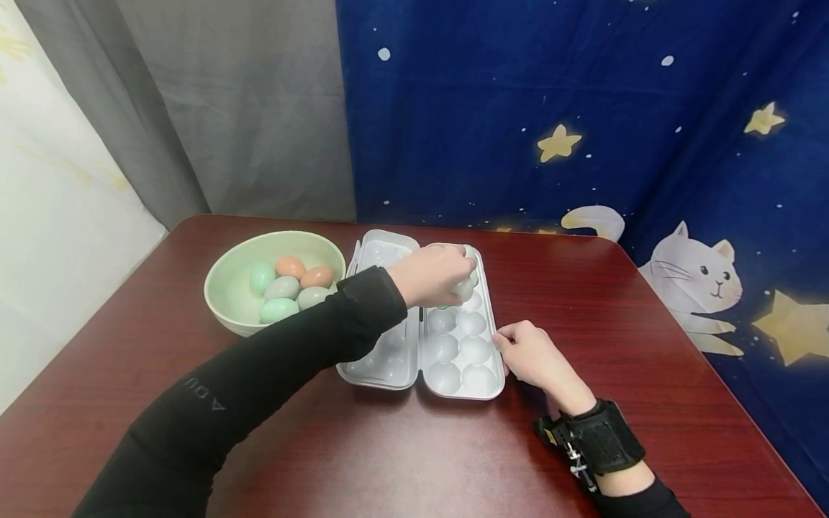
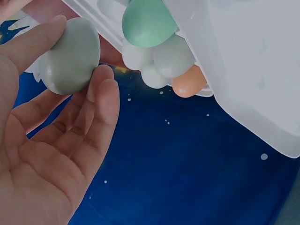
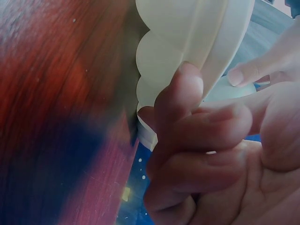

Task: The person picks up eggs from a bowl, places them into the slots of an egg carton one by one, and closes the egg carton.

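Note:
My left hand (image 1: 435, 275) holds a pale grey-green egg (image 2: 72, 58) over the far half of an open white plastic egg carton (image 1: 447, 334), thumb on one side and fingertips on the other. In the left wrist view a mint-green egg (image 2: 149, 22), an orange-brown egg (image 2: 189, 82) and several pale eggs (image 2: 173, 57) sit in the carton's cups; the left hand mostly hides them from the head. The nearer cups show bare. My right hand (image 1: 532, 352) pinches the carton's right rim, its other fingers curled against the side wall.
Left of the carton stands a light green bowl (image 1: 223, 288) with several green, grey and orange-brown eggs (image 1: 283, 288) inside. The carton's lid (image 1: 385, 360) lies folded open between them. A starry blue curtain (image 1: 466, 108) hangs behind the reddish-brown table (image 1: 311, 460).

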`<state>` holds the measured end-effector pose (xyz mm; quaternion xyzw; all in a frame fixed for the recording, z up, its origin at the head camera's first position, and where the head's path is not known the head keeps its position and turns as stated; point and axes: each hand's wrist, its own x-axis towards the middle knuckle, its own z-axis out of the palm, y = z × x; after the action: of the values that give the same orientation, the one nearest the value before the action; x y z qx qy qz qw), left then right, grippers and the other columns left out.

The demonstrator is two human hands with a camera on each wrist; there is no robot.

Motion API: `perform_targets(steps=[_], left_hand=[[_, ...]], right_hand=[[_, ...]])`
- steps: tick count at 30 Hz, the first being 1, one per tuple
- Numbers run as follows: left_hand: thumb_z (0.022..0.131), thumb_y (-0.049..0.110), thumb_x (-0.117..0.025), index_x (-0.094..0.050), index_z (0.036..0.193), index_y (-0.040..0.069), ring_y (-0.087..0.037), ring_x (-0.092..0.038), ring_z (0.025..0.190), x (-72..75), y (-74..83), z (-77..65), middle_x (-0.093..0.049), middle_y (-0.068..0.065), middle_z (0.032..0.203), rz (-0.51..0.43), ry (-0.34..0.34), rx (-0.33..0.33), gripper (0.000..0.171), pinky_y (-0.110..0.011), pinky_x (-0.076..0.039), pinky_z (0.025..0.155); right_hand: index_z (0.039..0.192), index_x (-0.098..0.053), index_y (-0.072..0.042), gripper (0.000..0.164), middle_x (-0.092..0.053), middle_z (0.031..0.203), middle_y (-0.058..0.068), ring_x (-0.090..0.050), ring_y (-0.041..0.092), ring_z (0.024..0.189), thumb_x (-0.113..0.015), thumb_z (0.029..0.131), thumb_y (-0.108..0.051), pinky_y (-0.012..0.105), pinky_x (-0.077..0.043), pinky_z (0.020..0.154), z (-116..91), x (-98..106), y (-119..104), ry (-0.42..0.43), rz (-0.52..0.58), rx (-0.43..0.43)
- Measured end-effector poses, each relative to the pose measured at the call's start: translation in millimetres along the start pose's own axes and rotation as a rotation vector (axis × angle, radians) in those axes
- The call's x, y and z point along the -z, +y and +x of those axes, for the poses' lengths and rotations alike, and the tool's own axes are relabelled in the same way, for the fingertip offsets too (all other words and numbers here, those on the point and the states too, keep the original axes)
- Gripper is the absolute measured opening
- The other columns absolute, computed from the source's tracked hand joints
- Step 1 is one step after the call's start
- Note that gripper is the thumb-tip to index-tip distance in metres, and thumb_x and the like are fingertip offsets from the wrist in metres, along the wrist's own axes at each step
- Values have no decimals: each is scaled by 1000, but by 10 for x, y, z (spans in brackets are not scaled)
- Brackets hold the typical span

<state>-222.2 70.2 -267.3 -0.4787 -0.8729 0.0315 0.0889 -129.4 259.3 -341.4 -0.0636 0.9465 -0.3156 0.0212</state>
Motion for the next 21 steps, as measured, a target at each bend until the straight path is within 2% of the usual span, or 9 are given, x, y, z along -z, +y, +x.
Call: perform_targets(steps=[5, 13, 21], left_hand=[[82, 28, -76, -69, 103, 12, -21, -64, 89, -36, 15, 54, -64, -5, 97, 49, -6, -7, 27, -39, -52, 77], [78, 30, -79, -71, 103, 17, -20, -65, 91, -127, 6, 134, -65, -3, 101, 103, 1, -6, 29, -41, -53, 67], [78, 31, -81, -71, 110, 18, -19, -65, 95, -201, 21, 204, -67, -3, 104, 148, -30, -10, 36, -41, -54, 70]], right_hand=[[64, -59, -8, 34, -54, 49, 4, -47, 15, 47, -49, 97, -7, 31, -38, 51, -14, 8, -12, -3, 8, 6], [64, -60, -8, 35, -54, 49, 4, -47, 15, 47, -49, 97, -7, 30, -38, 52, -11, 13, -18, -3, 0, 1], [65, -60, -8, 34, -54, 50, 5, -48, 15, 48, -49, 97, -8, 31, -39, 52, -12, 8, -12, -5, 1, -2]])
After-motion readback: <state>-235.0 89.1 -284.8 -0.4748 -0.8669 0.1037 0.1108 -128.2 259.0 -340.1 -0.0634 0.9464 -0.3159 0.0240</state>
